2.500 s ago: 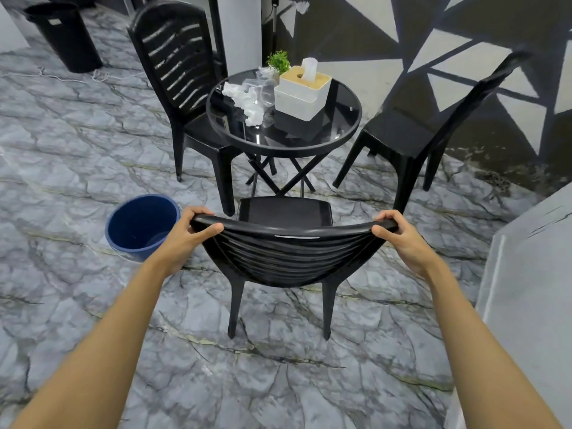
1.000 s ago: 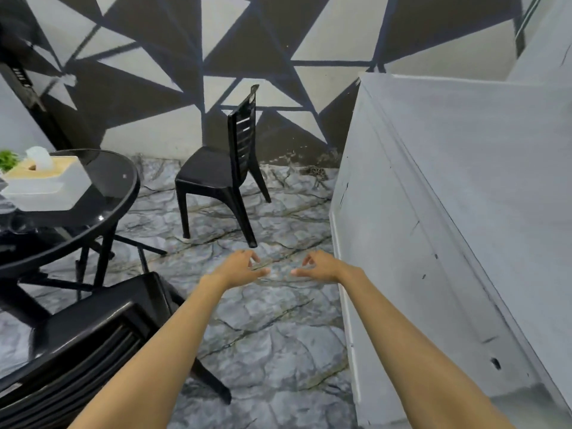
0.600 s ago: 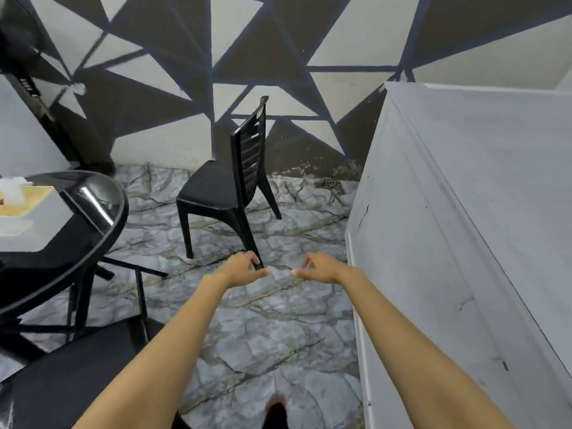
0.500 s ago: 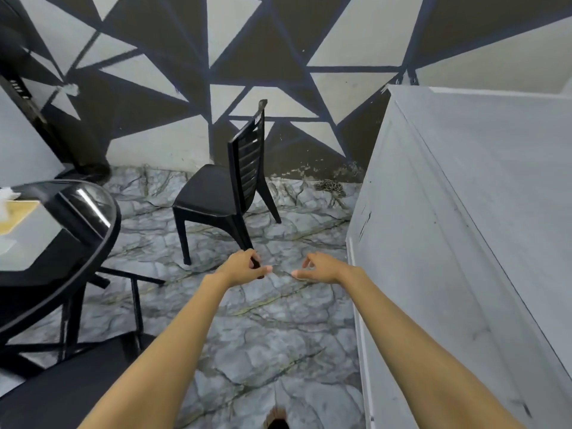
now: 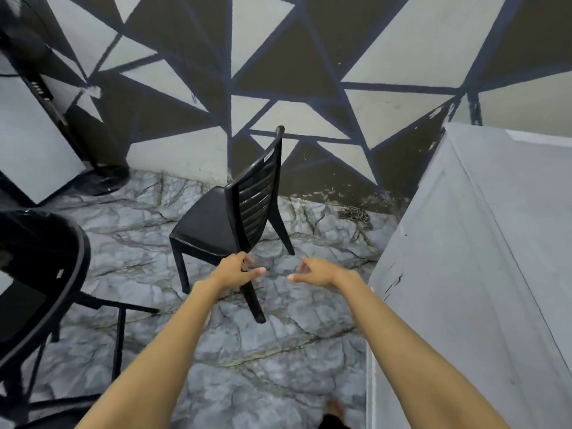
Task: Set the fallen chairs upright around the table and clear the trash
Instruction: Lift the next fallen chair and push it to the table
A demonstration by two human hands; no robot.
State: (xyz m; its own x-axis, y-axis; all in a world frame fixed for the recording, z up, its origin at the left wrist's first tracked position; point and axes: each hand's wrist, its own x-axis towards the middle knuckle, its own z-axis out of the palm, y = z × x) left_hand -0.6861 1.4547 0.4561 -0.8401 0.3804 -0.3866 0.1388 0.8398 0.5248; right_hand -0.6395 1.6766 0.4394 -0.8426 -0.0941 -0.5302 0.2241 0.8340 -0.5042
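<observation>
Left hand and right hand are reaching forward at frame center, loosely curled, empty, before upright black chair; glass table at left edge.

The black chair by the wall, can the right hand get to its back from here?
Probably yes. Only bare floor shows between the empty right hand and the black chair. Its backrest stands up beyond the hand, so it likely needs reaching forward. The grey cabinet is off to the side.

Both arms outstretched; left hand, right hand empty (fingers loosely curled)
</observation>
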